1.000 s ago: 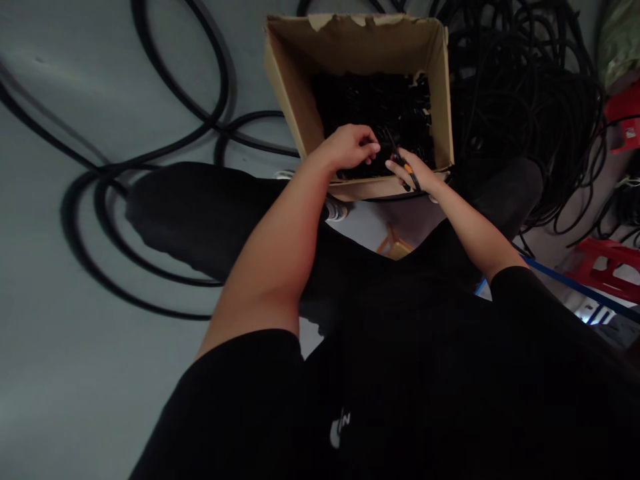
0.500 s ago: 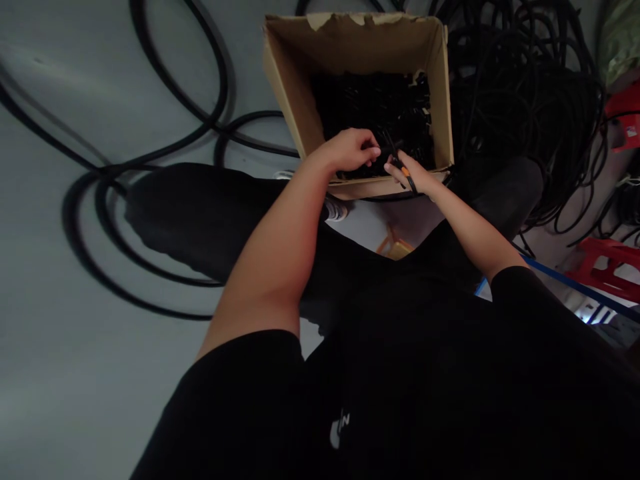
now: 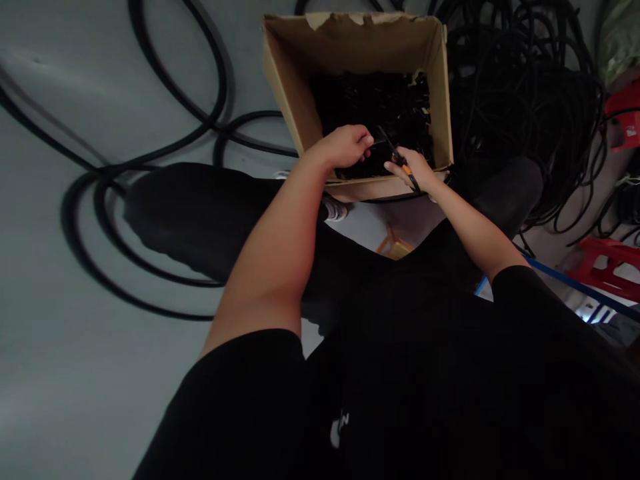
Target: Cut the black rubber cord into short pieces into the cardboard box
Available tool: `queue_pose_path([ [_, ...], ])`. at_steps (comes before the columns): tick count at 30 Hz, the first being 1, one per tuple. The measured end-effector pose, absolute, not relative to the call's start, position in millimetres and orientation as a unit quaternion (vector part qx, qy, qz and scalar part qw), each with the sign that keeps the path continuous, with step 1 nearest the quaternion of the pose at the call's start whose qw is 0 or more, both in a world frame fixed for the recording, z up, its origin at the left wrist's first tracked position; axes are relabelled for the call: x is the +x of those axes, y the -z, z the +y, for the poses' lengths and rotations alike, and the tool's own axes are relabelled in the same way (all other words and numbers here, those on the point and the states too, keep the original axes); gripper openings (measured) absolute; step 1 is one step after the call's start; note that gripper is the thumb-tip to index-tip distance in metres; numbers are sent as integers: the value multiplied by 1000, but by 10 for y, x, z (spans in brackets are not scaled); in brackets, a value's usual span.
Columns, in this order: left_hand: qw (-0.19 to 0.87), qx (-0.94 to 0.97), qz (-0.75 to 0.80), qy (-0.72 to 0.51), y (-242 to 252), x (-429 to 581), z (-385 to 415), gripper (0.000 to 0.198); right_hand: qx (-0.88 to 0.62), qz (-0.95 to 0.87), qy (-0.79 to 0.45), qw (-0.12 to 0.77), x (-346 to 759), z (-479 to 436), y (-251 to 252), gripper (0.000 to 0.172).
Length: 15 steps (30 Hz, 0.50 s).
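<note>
While the left hand (image 3: pixel 350 145) pinches what looks like a thin black strip (image 3: pixel 379 142), the right hand (image 3: pixel 419 169) wraps round scissors (image 3: pixel 399 159) beside it, with the box (image 3: pixel 293 100) under both hands, so this seems like snipping, which next needs the strip between the blades (image 3: pixel 386 137).

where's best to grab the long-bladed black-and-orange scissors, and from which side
Probably the orange-marked handles, from the picture's lower right, where the right hand holds them: the dark blades point up-left, away from that side.
</note>
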<state>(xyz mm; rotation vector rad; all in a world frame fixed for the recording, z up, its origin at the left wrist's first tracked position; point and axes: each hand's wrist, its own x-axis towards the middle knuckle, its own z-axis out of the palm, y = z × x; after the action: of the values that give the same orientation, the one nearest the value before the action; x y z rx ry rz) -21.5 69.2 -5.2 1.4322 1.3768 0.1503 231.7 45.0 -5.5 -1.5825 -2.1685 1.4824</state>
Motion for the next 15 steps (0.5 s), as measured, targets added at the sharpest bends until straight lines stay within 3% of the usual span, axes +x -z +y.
queue_pose_path([
  [5,528,608,590,-53,102,-218,704,34,-532,-692,-487,28,2329,441,66,73],
  [15,451,622,637,-62,-23,-259,689,36,-541,-618,-570,25,2159,351,-382,67],
])
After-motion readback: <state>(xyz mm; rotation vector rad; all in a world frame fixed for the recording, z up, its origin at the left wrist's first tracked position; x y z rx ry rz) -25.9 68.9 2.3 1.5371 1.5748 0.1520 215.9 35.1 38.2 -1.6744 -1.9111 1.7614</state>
